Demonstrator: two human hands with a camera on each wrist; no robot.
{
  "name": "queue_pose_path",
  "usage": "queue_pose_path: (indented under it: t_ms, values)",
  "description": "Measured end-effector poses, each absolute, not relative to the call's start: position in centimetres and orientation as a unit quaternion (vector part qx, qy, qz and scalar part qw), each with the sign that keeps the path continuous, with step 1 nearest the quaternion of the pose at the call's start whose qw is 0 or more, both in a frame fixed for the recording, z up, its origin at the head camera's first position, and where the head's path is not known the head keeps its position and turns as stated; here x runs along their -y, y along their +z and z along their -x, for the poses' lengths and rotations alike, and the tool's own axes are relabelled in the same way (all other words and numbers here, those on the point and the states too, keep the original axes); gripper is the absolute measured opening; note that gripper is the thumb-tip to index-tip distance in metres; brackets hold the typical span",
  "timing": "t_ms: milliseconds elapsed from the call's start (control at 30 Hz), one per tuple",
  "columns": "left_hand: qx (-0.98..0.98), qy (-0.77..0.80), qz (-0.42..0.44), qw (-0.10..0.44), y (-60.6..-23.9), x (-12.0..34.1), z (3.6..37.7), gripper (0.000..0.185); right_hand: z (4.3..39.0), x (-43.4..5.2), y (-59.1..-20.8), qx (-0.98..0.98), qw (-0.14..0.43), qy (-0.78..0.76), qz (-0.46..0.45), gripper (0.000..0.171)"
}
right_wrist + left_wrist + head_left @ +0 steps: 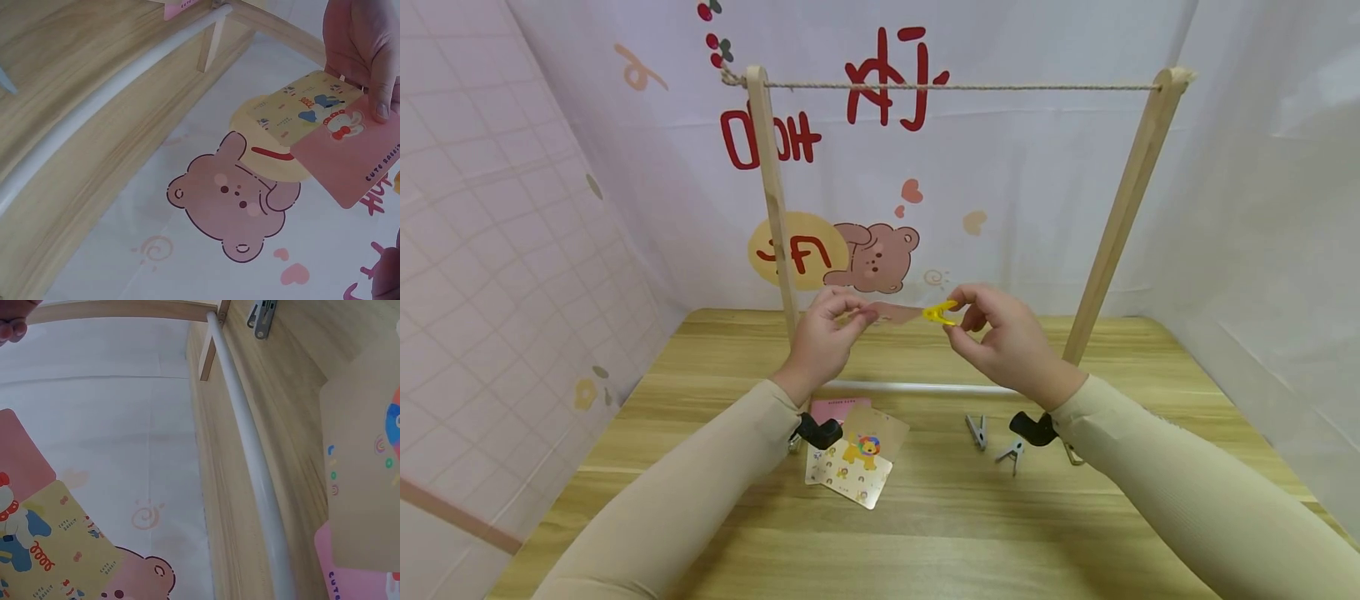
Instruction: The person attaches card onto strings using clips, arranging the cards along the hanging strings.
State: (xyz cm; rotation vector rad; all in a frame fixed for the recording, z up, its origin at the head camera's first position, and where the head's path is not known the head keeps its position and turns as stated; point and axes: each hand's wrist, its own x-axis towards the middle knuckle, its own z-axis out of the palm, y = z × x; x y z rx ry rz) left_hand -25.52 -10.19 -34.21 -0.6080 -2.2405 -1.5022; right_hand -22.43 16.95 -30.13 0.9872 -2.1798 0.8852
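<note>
- Two hands meet in the head view, raised above the table [925, 517] in front of the wooden rack [772, 200]. The left hand [823, 337] pinches the near edge of a pink card [895, 313] between thumb and curled fingers. The right hand [1000, 333] pinches a yellow clip [940, 313], which sits at the card's far edge, just beyond the fingertips. More cards [853, 458] lie on the table below the left wrist, and two metal clips [992, 442] lie near the right wrist. A string [962, 86] runs across the top of the rack.
- From the left wrist, the pink card [19, 459] shows at the left edge with a yellow card [53, 550] lying over it; the gripping fingers themselves are out of frame. The rack's white bar [250, 437] crosses the table.
- From the right wrist, the left hand [365, 53] holds both cards from above, its thumb on the pink card [353, 156] and the yellow card [306, 106] behind. The clip is barely visible at the right edge.
</note>
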Motion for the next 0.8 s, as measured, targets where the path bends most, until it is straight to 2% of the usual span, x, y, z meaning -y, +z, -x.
queue_pose_path:
  t_ms: [367, 800]
  values:
    - [0.780, -0.556, 0.213, 0.191, -33.0, 10.0, 26.0, 0.015, 22.9, -16.3, -29.1, 0.805, 0.313, 0.334, -0.378, 0.027]
    - [0.764, -0.564, 0.218, 0.225, -31.3, 9.8, 26.5, 0.014, 23.4, -15.8, -27.0, 0.784, 0.340, 0.342, -0.391, 0.023]
